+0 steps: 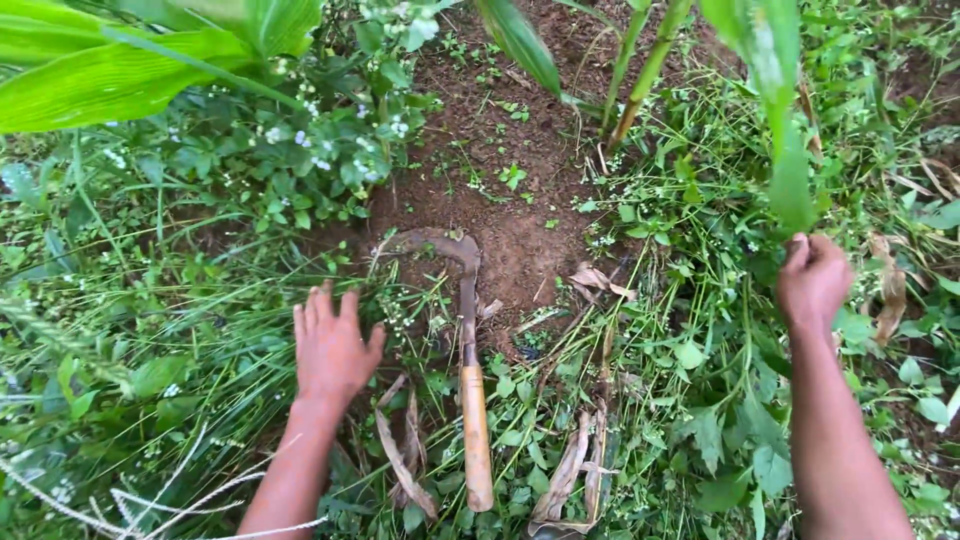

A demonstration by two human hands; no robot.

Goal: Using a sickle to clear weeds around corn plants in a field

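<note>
left hand (333, 350) flat on weeds (200, 330); right hand (812, 280) gripping stems (770, 235)

My right hand (812, 278) closed on weeds, fingers hidden; sickle (468, 370) blade tip buried under grass; both forearms cut off below.

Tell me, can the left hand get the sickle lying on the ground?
Probably yes. The left hand lies open on the weeds right beside the sickle, and nothing covers its wooden handle.

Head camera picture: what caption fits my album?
Left hand flat on weeds, right hand gripping stems, sickle lying between.
</note>
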